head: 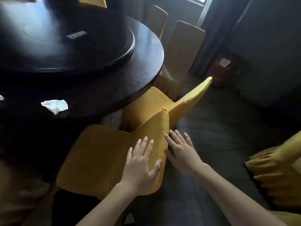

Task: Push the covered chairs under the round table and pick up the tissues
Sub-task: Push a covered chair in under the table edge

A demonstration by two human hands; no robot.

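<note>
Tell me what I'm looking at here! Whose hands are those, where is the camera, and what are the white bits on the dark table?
There is no machine here. A person wears a camera on their head, so you see what they see, looking down at their own two arms. The left hand lies flat on the back of a yellow covered chair. The right hand touches that chair back's edge with straight fingers. Neither hand is holding anything. Another yellow chair sits beyond it, its seat partly under the round table. The white bit is a crumpled tissue lying on the table, and another white scrap shows at the left edge. A small flat thing rests on the table's raised middle disc; it is too blurry to name.
</note>
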